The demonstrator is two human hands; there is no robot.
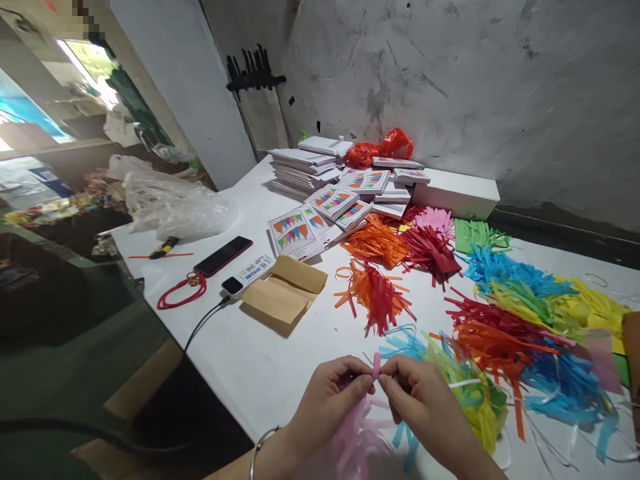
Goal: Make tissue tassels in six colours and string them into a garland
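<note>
My left hand (327, 400) and my right hand (425, 407) meet at the table's near edge, fingers pinched together on the twisted top of a pink paper tassel (375, 365). Its pale pink fringe (357, 440) hangs down between my wrists. A metal bangle (260, 443) circles my left wrist. A thin white ribbon (463, 384) runs right from my right fingers. Around the hands lie blue and yellow-green fringe bundles (465, 393).
Heaps of orange (373, 293), red (430, 250), blue (500, 267) and yellow (595, 310) tissue fringe cover the white table (265, 360). Stacks of printed packets (333, 200), brown paper (287, 290), a phone (223, 255), a power bank with cable (247, 275), plastic bags (173, 207) and a white box (455, 193) lie beyond.
</note>
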